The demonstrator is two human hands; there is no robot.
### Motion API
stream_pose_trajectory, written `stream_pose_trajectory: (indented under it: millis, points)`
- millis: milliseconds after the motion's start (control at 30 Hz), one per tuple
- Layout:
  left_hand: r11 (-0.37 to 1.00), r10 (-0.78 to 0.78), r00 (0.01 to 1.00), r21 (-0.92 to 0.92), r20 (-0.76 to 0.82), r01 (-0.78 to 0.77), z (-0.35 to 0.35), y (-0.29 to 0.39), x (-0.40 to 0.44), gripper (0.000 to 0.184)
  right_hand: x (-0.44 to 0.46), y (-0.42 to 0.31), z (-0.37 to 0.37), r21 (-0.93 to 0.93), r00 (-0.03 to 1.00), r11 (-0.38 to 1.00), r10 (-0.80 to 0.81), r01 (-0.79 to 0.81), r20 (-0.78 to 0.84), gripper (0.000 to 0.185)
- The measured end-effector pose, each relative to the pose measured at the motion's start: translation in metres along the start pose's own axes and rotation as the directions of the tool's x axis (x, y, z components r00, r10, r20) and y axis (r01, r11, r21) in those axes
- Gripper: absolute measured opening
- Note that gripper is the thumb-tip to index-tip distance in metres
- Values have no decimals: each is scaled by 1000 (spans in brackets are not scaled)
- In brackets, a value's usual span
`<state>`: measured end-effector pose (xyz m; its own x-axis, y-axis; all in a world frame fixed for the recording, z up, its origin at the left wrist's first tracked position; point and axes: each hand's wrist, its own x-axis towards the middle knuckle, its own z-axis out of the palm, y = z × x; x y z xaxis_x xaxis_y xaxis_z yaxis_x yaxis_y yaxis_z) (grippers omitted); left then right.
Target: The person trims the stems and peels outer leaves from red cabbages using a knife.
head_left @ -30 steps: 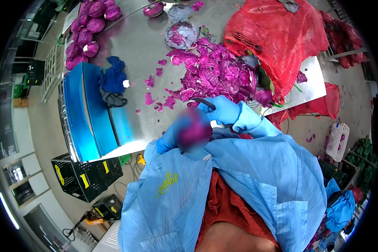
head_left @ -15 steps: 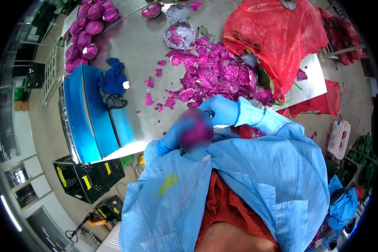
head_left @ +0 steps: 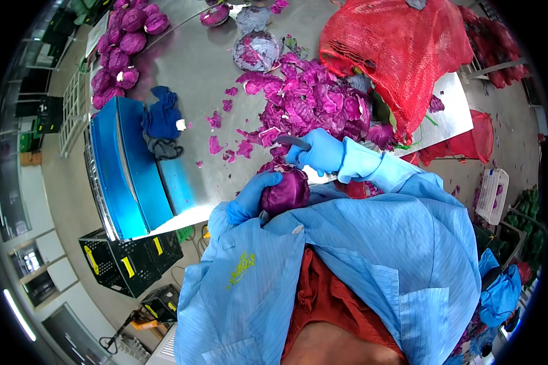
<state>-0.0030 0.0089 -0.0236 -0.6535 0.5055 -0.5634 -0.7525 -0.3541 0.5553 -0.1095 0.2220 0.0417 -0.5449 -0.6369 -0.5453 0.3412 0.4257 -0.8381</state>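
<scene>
My left hand (head_left: 254, 193), in a blue glove, is closed around the side of a red cabbage (head_left: 284, 192) held close to my chest at the table's near edge. My right hand (head_left: 320, 152), gloved the same way, grips a knife (head_left: 293, 142) whose dark blade points left, just above the cabbage. A loose leaf stands out at the top of the cabbage. Beyond both hands lies a heap of torn purple cabbage leaves (head_left: 315, 103), with several scraps to its left.
A red mesh sack (head_left: 402, 55) lies at the right of the metal table (head_left: 207, 67). Whole cabbages (head_left: 133, 42) are piled at the far left. Nearer stand a blue box (head_left: 128, 164) and a dark blue cloth (head_left: 162, 114). Black crates (head_left: 128, 258) sit on the floor.
My right hand has shifted slightly up and left, and the knife blade now shows clear of the cabbage. The cabbage, blurred before, is sharp and sits slightly lower.
</scene>
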Motion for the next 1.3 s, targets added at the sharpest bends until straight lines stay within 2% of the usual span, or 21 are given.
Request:
stream_pose_trajectory:
  millis: [33, 133, 167, 267, 300, 400, 500, 600, 667, 733, 900, 1033, 1133, 1233, 1300]
  points:
    - [999, -9, 1000, -36, -17, 8, 6, 4, -4, 56, 8, 10, -3, 36, 999, 999, -29, 28, 30, 26]
    - [998, -38, 995, -63, -94, 32, 13, 10, -14, 63, -1, 5, -4, 55, 999, 998, 30, -28, -45, 34]
    - [996, -47, 994, -85, -94, 39, 10, 9, -15, 65, -6, 2, -5, 81, 998, 995, 50, -52, 26, 48]
    - [981, -60, 997, -188, -57, 48, -4, -1, -14, 66, -6, 19, 9, 84, 999, 996, -39, 40, -11, 42]
    - [976, -63, 992, -214, -106, 39, 6, 5, -18, 66, -8, 11, 10, 21, 1000, 999, 25, -25, 0, 47]
    - [956, -95, 981, -290, -167, 43, 16, 10, -22, 65, -9, 20, 8, 133, 999, 991, 10, -15, 42, 48]
    - [967, -60, 986, -255, -156, 18, 4, 0, -15, 63, -11, 22, 14, 124, 1000, 992, 15, -12, -20, 41]
    - [972, -27, 989, -235, -149, -9, 2, -6, -14, 60, -5, 39, 27, -9, 969, 981, -190, 191, -159, 26]
    - [974, 4, 992, -224, -129, -33, 5, -5, -14, 59, -6, 34, 29, -86, 968, 985, -165, 151, -191, 20]
    - [979, 53, 995, -191, -83, -68, -1, -9, -11, 57, -8, 26, 30, -161, 973, 982, -126, 95, -196, 22]
    - [984, 75, 990, -152, -120, -92, -16, -23, -3, 53, -5, 29, 38, -120, 948, 984, -162, 133, -274, 25]
    - [984, 55, 984, -161, -167, -82, -11, -20, -4, 52, 3, 30, 33, -227, 945, 960, -216, 161, -245, 23]
    - [990, 64, 977, -112, -201, -88, 14, 0, -14, 53, 4, 17, 27, -290, 969, 952, -159, 99, -191, 15]
    - [989, 60, 987, -128, -146, -79, 18, 7, -18, 55, 7, 9, 19, -26, 986, 995, 93, -97, -138, 16]
    - [991, 53, 986, -115, -159, -71, 18, 7, -17, 57, 10, 15, 8, 75, 995, 993, 94, -92, -23, 17]
